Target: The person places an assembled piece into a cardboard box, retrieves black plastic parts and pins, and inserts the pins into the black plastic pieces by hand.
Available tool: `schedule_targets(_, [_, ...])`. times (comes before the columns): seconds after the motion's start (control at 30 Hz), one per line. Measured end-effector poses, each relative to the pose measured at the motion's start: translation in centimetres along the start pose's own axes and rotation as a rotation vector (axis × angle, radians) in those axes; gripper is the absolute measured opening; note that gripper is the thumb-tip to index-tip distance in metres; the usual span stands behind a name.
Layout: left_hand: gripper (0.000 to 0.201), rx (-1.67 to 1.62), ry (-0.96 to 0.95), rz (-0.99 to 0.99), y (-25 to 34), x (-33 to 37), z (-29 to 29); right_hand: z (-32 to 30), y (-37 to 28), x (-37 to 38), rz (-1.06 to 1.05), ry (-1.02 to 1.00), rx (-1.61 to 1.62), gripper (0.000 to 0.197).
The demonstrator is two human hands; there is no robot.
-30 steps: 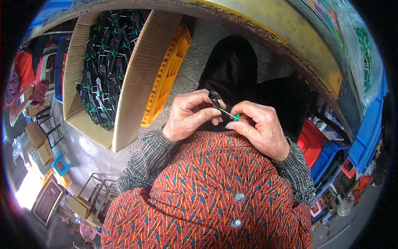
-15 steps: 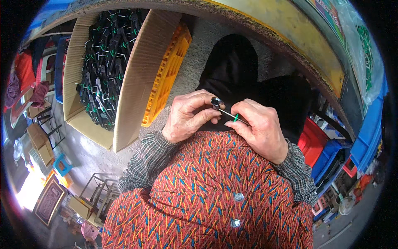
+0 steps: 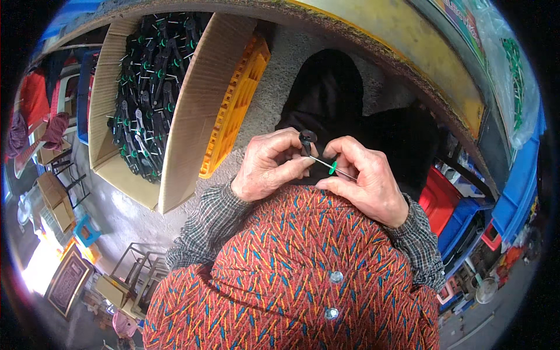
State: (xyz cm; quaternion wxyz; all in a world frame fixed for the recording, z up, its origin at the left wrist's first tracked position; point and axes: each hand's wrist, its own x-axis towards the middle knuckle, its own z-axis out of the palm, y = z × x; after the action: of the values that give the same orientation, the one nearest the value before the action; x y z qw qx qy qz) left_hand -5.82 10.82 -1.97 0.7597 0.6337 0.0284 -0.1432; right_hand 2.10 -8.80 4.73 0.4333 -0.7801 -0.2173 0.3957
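Before me, my left fingers [image 3: 294, 168] pinch a black piece [image 3: 307, 139]; its green-ringed rod [image 3: 324, 162] goes between right fingers [image 3: 345, 149], whose grip I cannot tell.

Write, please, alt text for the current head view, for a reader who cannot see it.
A person's left hand holds a black part with a thin metal rod; the right hand is beside the rod's green disc. At left, an open cardboard box of similar black parts stands beside an orange plastic crate.
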Motion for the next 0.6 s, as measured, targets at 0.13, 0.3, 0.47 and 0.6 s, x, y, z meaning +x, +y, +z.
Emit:
schedule_targets(0.13, [0.006,-0.134,0.014,0.01,-0.19,0.01,0.1,0.65,1.19,-0.21,-0.033,0.05,0.048,0.022])
schedule_targets(0.3, [0.008,-0.258,0.039,0.068,-0.75,0.0,0.21,1.03,0.98,0.04,-0.151,0.131,0.076,0.018])
schedule_targets(0.47, [0.008,-0.24,0.062,0.108,-0.81,-0.05,0.3,0.73,1.07,-0.12,-0.079,0.055,0.088,0.017])
schedule_targets(0.6, [0.009,-0.056,0.038,0.132,-0.4,0.06,-0.1,0.98,0.57,0.04,-0.195,0.152,-0.052,0.016])
